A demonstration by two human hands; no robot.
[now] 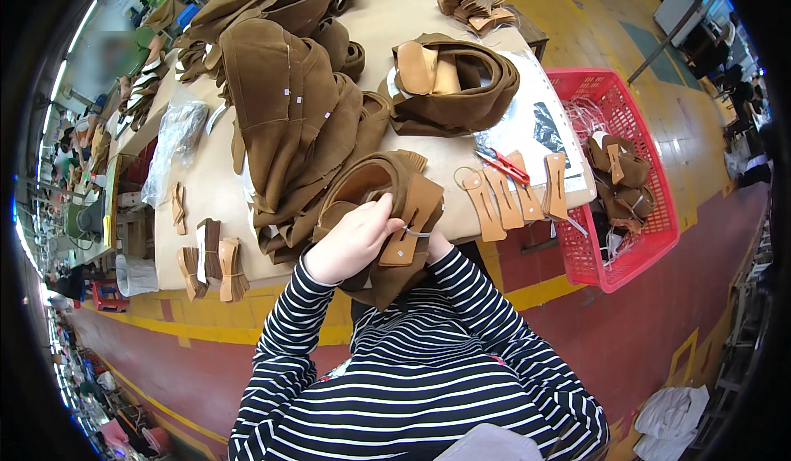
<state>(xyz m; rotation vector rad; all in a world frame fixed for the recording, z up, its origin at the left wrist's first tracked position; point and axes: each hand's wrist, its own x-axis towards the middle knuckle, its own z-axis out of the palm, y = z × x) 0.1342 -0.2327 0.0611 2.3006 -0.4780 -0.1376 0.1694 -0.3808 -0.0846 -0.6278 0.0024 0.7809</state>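
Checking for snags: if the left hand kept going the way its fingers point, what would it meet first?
The left hand points right, onto the tan tab it already touches. Past that, probably the tan strips on the table edge; depth is unclear.

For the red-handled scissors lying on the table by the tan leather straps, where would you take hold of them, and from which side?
Grip the red-handled scissors by the red handle end, probably coming from above and from the right, the red basket side. They lie flat on the white sheet, partly across the tan leather straps, with the dark blades pointing up-left toward the brown suede bag, so the handles are the freer, safer end.
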